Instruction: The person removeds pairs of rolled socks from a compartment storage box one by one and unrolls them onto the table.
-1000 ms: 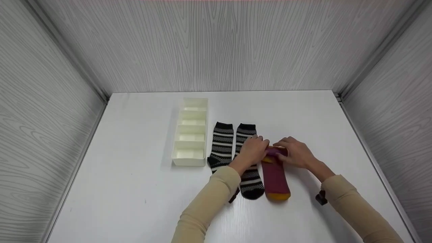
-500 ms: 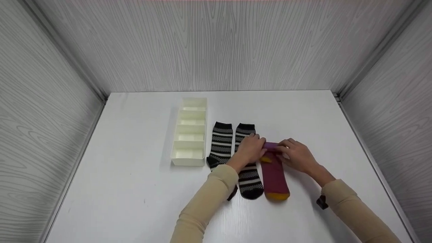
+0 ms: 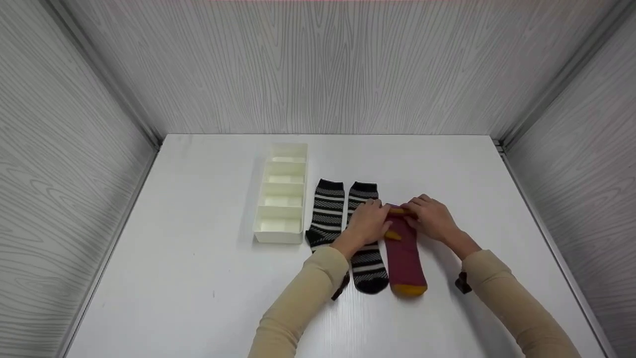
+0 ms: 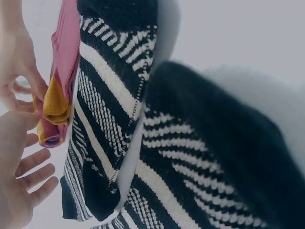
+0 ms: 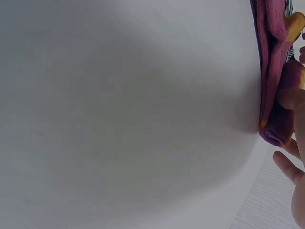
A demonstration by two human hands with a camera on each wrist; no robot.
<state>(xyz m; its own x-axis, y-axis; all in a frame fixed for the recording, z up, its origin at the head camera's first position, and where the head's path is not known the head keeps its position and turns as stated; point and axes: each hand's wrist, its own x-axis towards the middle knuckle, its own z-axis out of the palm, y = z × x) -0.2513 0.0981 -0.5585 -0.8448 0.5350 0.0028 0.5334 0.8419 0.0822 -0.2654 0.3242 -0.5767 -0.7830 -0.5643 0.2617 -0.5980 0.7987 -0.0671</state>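
Note:
A maroon sock [image 3: 405, 263] with a yellow toe and heel patch lies flat, toe toward the person. Its far end is turned over into a thick roll [image 5: 282, 125] with purple and yellow showing. My left hand [image 3: 367, 221] pinches the left side of this roll, its other fingers spread in the left wrist view. At the right side, my right hand [image 3: 431, 217] grips the roll, thumb on the near face and fingers behind. Under my left hand and wrist runs a black-and-white striped sock [image 3: 369, 276]; a matching striped sock [image 3: 328, 204] lies left of it, partly hidden by the forearm.
Left of the socks stands a white divided box [image 3: 279, 237] with several compartments in a row. Grey wood-grain panels [image 3: 318, 74] enclose the white table [image 3: 174, 238] at the back and both sides.
Both hands have kept turning the maroon sock's far end; the folded part now looks narrower, with a yellow band on top. The right hand has shifted slightly away from the person. Striped socks have stayed put.

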